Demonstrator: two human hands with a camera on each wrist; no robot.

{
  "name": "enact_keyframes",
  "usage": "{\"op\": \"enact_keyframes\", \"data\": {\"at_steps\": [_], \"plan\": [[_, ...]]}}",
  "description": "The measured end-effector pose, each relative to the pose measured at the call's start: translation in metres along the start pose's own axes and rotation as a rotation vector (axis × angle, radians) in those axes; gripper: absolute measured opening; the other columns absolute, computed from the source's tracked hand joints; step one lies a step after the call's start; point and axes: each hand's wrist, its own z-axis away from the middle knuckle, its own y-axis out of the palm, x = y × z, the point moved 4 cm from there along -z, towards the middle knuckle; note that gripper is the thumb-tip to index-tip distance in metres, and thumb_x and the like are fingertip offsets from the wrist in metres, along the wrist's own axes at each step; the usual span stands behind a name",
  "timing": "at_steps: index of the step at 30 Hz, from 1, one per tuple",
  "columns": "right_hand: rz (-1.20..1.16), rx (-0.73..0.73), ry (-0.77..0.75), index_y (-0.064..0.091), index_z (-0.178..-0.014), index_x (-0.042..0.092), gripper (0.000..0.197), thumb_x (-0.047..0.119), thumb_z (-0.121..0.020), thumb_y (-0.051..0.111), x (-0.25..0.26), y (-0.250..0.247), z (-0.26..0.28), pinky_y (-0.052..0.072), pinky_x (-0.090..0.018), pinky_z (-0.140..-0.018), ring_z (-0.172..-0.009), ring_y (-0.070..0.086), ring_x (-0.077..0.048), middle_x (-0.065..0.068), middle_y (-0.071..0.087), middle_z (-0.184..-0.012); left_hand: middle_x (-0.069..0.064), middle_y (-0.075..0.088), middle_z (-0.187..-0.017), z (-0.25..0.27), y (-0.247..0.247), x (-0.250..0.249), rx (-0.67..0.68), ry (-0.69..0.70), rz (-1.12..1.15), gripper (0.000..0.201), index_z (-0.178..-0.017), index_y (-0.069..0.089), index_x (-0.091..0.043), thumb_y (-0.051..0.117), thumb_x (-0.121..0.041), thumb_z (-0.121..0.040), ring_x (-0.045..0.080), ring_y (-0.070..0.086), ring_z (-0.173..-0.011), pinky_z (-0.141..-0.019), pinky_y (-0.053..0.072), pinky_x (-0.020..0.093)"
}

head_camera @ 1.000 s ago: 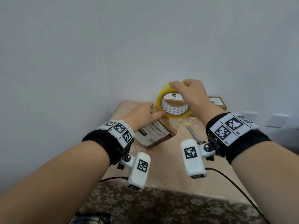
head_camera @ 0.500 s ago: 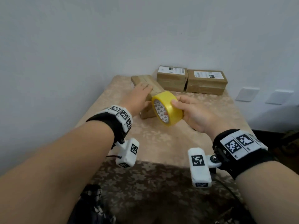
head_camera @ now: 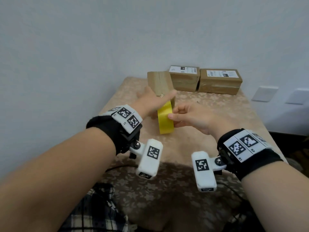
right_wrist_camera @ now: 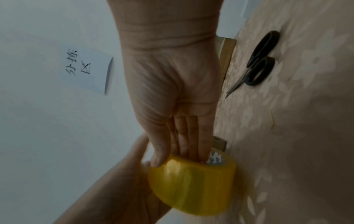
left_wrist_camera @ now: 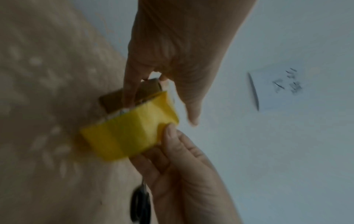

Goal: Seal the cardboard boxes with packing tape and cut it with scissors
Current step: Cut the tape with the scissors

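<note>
In the right hand (head_camera: 192, 119), a glossy yellow tape roll (head_camera: 165, 119), edge-on.

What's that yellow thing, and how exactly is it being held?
A roll of packing tape. The right hand holds it by the ring: fingers through the core, thumb on the outer face. The left hand holds nothing.

Yellow tape roll (head_camera: 165, 119) upright beside cardboard box (head_camera: 159, 82).
</note>
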Motion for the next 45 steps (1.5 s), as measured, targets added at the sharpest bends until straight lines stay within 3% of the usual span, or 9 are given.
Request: {"op": "enact_keyframes", "data": {"at_steps": [2,6,11,15,21,26,33,37,45], "plan": [[0.034,0.008,0.012,0.066,-0.091,0.003,0.004,0.007,-0.089,0.064,0.001,-0.002,0.003,0.056,-0.026,-0.080,-0.084,0.065,-0.018,-0.011,0.068,-0.092,0.010,0.044,-0.133,0.006,0.010,0.003,0.052,0.003,0.039,0.120,-0.145,0.015,-0.025,0.072,-0.064,-0.047,0.026,0.048,-0.118,-0.095,0.048,0.040],[0.624,-0.362,0.163,0.067,-0.099,0.004,0.018,0.003,-0.091,0.051,-0.008,-0.048,0.006,0.052,-0.032,-0.065,-0.075,0.062,-0.024,-0.010,0.064,-0.080,0.003,0.054,-0.119,0.006,0.005,0.000,0.025,0.212,0.078,0.081,-0.142,0.028,-0.016,0.072,-0.019,-0.074,0.020,0.056,-0.104,-0.090,0.049,0.034],[1.137,-0.308,0.503,0.050,-0.107,0.011,0.014,0.019,-0.096,0.048,-0.041,-0.065,0.018,0.038,-0.028,-0.052,-0.068,0.051,-0.024,-0.006,0.052,-0.073,0.002,0.057,-0.122,-0.001,0.002,0.001,0.013,0.329,0.022,0.070,-0.138,0.038,-0.019,0.071,-0.020,-0.076,0.018,0.058,-0.103,-0.082,0.047,0.029],[1.132,-0.372,0.449,0.047,-0.121,0.001,0.032,0.020,-0.096,0.050,-0.046,-0.066,0.008,0.033,-0.028,-0.051,-0.071,0.048,-0.023,-0.012,0.062,-0.097,-0.005,0.059,-0.117,-0.008,0.007,0.004,-0.094,0.344,0.059,0.061,-0.132,0.044,-0.022,0.070,-0.028,-0.077,0.014,0.057,-0.101,-0.078,0.044,0.026],[1.102,-0.471,0.432,0.058,-0.101,0.002,0.024,0.023,-0.094,0.053,-0.047,-0.073,0.003,0.041,-0.029,-0.064,-0.067,0.049,-0.024,-0.003,0.045,-0.065,-0.007,0.055,-0.105,-0.020,0.002,-0.004,-0.132,0.353,0.115,0.039,-0.116,0.053,-0.020,0.068,-0.030,-0.082,0.011,0.055,-0.095,-0.076,0.045,0.025],[1.091,-0.388,0.454,0.043,-0.135,0.009,0.043,0.019,-0.094,0.055,-0.040,-0.071,0.000,0.050,-0.036,-0.072,-0.092,0.061,-0.032,-0.018,0.062,-0.107,-0.009,0.056,-0.099,-0.023,0.008,-0.013,-0.168,0.384,0.094,0.020,-0.094,0.055,-0.025,0.068,-0.032,-0.081,0.011,0.055,-0.095,-0.077,0.045,0.028],[0.598,-0.756,0.268,0.045,-0.115,0.007,0.029,0.016,-0.091,0.060,-0.028,-0.088,0.014,0.047,-0.036,-0.069,-0.085,0.055,-0.029,-0.011,0.056,-0.100,-0.007,0.057,-0.098,-0.022,0.007,-0.014,-0.127,0.359,0.102,0.019,-0.097,0.058,-0.020,0.067,-0.030,-0.083,0.010,0.053,-0.092,-0.073,0.039,0.022],[0.267,-0.793,-0.008,0.046,-0.128,0.017,0.038,0.009,-0.092,0.057,-0.009,-0.082,0.018,0.038,-0.020,-0.057,-0.083,0.054,-0.015,-0.004,0.058,-0.104,-0.004,0.061,-0.102,-0.019,0.004,-0.015,-0.051,0.320,0.188,0.029,-0.108,0.064,-0.014,0.069,-0.027,-0.082,0.011,0.058,-0.095,-0.078,0.043,0.021],[0.340,-0.683,-0.214,0.057,-0.129,0.022,0.043,0.020,-0.088,0.067,0.024,-0.051,-0.024,0.044,-0.035,-0.100,-0.111,0.058,-0.017,-0.003,0.064,-0.120,-0.005,0.059,-0.114,-0.009,0.005,-0.029,0.031,0.426,0.144,0.037,-0.116,0.065,-0.012,0.071,-0.023,-0.081,0.003,0.051,-0.105,-0.087,0.035,0.016]]}}
